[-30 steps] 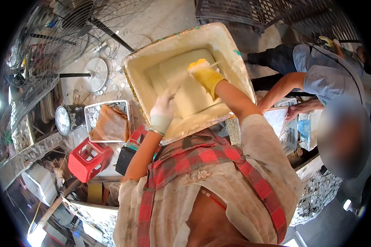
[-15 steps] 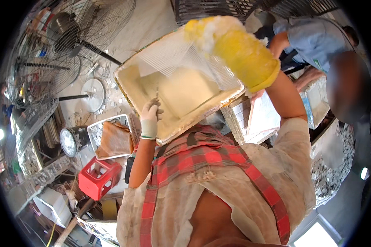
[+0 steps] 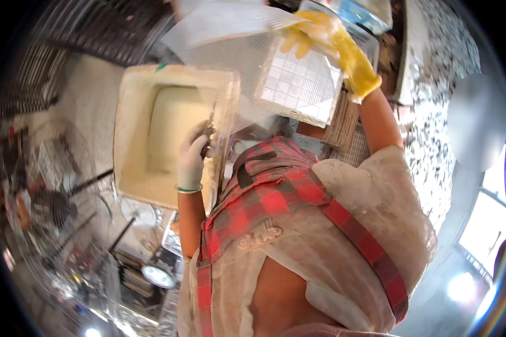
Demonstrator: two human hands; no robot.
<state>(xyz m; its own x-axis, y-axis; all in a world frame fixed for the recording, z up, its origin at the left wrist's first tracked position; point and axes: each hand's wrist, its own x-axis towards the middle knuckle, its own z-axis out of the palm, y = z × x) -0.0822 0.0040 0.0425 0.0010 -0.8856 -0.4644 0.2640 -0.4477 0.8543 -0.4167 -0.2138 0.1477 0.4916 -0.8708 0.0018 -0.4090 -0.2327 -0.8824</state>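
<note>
My right hand (image 3: pixel 320 36), in a fuzzy yellow glove, grips a sheet of white mesh (image 3: pixel 208 62) by its far right part. The mesh spreads leftward from it, over the near tile sheet and the basin's right rim. Beneath it, a white tray holds a sheet of square white tiles (image 3: pixel 298 78). My left hand (image 3: pixel 194 157), in a white glove with a green cuff, is closed round a thin dark tool (image 3: pixel 212 115) that points away from me; its kind is unclear. That hand is over the right side of a cream basin (image 3: pixel 123 123) of pale liquid.
At the far right lies a clear blue package (image 3: pixel 368 14) beside a grey tray (image 3: pixel 368 39). Stacked brown boards (image 3: pixel 343 126) sit right of the tiles. Wire-caged fans (image 3: pixel 56 208) stand on the left, and a dark plastic crate (image 3: pixel 107 28) is at the far left. Rubble lies along the right.
My view has swung right, so the basin now appears further left. My right hand has carried the mesh from over the basin to above the tiles. My left hand still holds the thin tool.
</note>
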